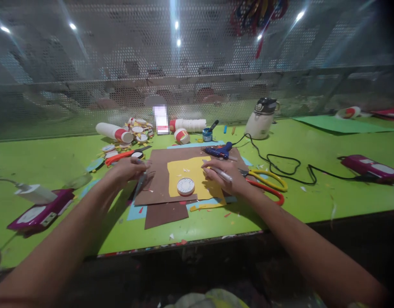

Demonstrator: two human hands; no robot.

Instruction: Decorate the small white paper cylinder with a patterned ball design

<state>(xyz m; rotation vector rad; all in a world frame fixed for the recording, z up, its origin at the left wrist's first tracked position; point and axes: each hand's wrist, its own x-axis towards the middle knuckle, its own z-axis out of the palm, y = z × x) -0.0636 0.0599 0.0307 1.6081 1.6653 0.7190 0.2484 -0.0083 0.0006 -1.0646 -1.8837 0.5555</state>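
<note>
My right hand (227, 173) is closed around a pale pen (221, 173), over the right side of a yellow paper sheet (174, 171). A round white disc (186, 187) with small marks round its rim lies on that sheet, left of the hand. Brown paper (158, 156) is spread under the yellow sheet. My left hand (128, 169) is pinched at the brown paper's left edge. A slim greyish thing shows at its fingers, too blurred to name. Scissors (270, 182) with yellow and red handles lie right beside my right hand.
A blue glue gun (219, 150) lies behind the paper, its black cord running to a purple power strip (372, 167). Another purple strip (41, 211) is at left. An orange cutter (123, 155), paper cups (113, 132), a blue jar (207, 135) and a white jug (261, 122) stand farther back.
</note>
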